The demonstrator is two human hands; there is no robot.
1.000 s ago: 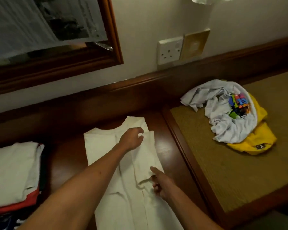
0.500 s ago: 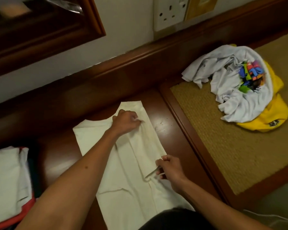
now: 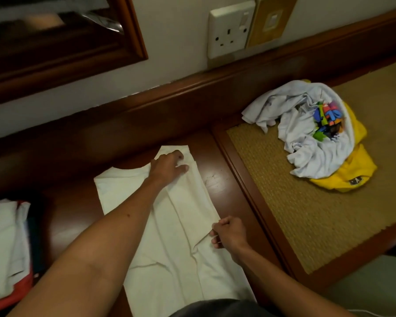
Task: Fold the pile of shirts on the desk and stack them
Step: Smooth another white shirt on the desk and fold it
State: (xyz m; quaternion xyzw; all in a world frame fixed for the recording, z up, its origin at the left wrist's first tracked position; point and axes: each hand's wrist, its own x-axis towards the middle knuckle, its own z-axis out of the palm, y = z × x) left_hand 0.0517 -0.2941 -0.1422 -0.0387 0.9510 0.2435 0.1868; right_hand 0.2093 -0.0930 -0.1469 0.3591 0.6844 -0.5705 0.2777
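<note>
Since half a second ago the left hand (image 3: 168, 167) has uncurled from a fist near the collar end of the cream shirt (image 3: 181, 225), fingers now spread flat on the cloth. From the left: a folded stack (image 3: 5, 248) — white over red — then the cream shirt lengthwise on the glossy wooden desk (image 3: 62, 216), its right side folded in. The right hand (image 3: 229, 233) pinches that folded edge; beyond, on a woven mat (image 3: 306, 213), lies a crumpled white-and-yellow pile (image 3: 318, 133).

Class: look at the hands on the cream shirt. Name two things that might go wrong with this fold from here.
1. The right hand pinches only the edge of the cream shirt, and wrinkles run beside it; these may get creased into the fold.
2. The left hand holds only the collar end; the near end hangs past the desk edge and might slide, skewing the fold.
</note>
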